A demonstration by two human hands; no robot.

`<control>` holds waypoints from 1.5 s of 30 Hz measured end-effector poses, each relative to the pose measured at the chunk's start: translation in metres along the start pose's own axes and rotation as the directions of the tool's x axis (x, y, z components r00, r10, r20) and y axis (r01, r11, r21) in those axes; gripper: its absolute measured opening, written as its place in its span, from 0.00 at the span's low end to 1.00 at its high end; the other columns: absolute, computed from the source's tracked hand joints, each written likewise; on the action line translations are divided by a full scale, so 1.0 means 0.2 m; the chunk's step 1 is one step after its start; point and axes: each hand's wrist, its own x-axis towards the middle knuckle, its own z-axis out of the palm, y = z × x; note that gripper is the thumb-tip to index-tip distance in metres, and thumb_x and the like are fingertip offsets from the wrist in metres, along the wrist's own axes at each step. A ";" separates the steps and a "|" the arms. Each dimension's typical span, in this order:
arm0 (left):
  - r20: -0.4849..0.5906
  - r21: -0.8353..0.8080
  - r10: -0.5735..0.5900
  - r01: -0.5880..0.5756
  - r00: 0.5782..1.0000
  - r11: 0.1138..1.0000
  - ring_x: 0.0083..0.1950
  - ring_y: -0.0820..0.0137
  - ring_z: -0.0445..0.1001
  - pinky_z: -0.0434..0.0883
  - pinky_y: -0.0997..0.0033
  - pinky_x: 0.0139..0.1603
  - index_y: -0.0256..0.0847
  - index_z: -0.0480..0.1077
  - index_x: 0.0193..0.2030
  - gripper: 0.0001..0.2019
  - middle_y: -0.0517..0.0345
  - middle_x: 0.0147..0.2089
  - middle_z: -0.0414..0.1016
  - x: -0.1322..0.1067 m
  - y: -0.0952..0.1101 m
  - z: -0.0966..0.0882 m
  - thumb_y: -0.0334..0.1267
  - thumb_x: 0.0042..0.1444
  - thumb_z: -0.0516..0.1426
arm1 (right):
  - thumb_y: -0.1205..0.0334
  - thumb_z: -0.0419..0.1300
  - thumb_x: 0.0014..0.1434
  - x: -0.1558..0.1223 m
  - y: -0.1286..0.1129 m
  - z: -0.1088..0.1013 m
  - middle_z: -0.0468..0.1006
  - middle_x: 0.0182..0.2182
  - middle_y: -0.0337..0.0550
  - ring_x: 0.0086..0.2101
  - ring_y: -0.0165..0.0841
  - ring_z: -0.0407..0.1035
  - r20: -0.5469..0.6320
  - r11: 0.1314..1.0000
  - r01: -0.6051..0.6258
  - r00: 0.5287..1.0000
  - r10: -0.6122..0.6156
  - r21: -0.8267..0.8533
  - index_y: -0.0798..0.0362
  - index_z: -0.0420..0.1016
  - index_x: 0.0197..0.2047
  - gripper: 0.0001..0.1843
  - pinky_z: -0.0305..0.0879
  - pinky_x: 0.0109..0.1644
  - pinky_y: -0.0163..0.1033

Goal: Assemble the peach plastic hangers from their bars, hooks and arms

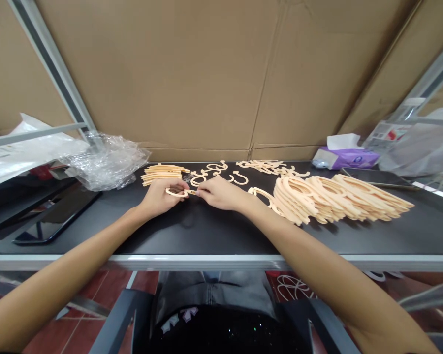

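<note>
Left hand (pixel 158 197): closed, thumb and fingers pinching a cream looped piece (pixel 177 195) low above the black tabletop (pixel 206 231). Right hand (pixel 221 194): closed likewise, fingertips pinching a short cream piece (pixel 192 192) just beside the loop's right edge; joined or separate, impossible to tell. Beyond both hands, loose hooks (pixel 241 184); just behind the left hand, a stack of slender cream parts (pixel 162 173); past the right wrist, a large fanned pile of cream parts (pixel 293 197). For sound work, in judgement: hold the looped piece steady close to the meeting point, line up both parts before applying pressure, push straight rather than with a twist, and check for a firm seat before release. Likely fault: slim parts slipping or bending under an off-line push.
</note>
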 end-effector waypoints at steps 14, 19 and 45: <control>-0.026 0.265 0.251 -0.235 0.968 0.935 0.26 0.73 0.75 0.67 0.77 0.29 0.38 0.82 0.34 0.09 0.57 0.28 0.81 0.00 0.01 0.00 0.34 0.56 0.59 | 0.62 0.52 0.70 -0.01 -0.03 -0.02 0.78 0.32 0.45 0.30 0.29 0.65 0.053 0.993 -0.019 0.998 0.025 -0.115 0.57 0.77 0.36 0.15 0.54 0.35 0.35; -0.028 0.285 0.318 -0.297 0.948 0.911 0.27 0.73 0.76 0.67 0.76 0.30 0.38 0.81 0.35 0.09 0.56 0.29 0.82 -0.01 0.02 0.00 0.33 0.57 0.57 | 0.60 0.50 0.71 -0.02 -0.05 -0.04 0.79 0.34 0.49 0.31 0.32 0.68 0.082 0.981 -0.042 0.995 0.058 -0.187 0.57 0.77 0.40 0.16 0.53 0.34 0.36; -0.048 0.317 0.247 -0.220 0.968 0.923 0.33 0.70 0.77 0.71 0.74 0.35 0.38 0.78 0.32 0.08 0.55 0.34 0.81 0.00 0.03 0.00 0.34 0.54 0.56 | 0.59 0.48 0.71 -0.03 -0.13 -0.08 0.81 0.44 0.58 0.42 0.43 0.76 0.108 0.949 -0.110 0.983 0.148 -0.295 0.57 0.79 0.47 0.20 0.61 0.39 0.39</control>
